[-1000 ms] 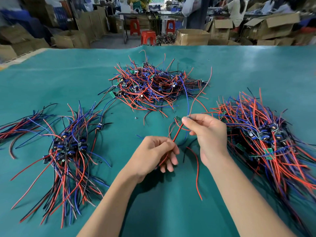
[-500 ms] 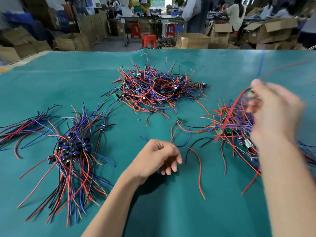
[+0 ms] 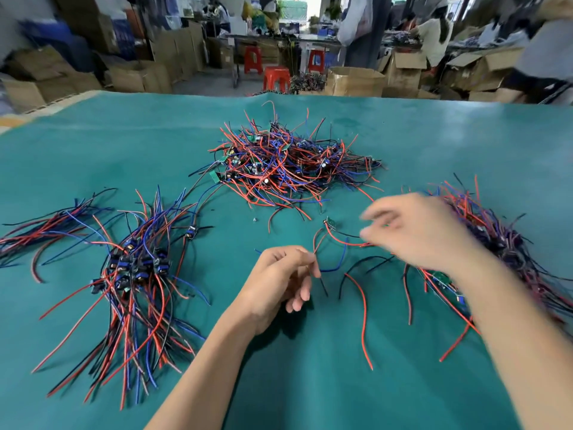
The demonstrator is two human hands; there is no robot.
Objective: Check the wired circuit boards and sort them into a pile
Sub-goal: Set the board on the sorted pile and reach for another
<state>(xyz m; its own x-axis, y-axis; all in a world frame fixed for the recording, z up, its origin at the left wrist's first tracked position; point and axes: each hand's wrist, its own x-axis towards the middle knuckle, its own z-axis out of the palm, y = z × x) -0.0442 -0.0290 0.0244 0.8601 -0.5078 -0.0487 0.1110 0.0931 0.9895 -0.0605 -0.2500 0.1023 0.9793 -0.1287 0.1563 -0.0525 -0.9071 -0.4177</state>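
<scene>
Between the two hands, on the green table (image 3: 403, 383), lies one small board (image 3: 330, 224) with its wires trailing toward the person. The left hand (image 3: 279, 282) pinches a red wire (image 3: 317, 242) from it, just below the board. The right hand (image 3: 418, 232) is blurred just right of the board; I cannot tell its grip.

Bare mat (image 3: 310, 383) between left bundle (image 3: 136, 274) and right heap (image 3: 496, 243)

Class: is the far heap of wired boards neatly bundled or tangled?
Tangled. The far heap has red, blue and black wires crossing every way, ends sticking out on the green table.
</scene>
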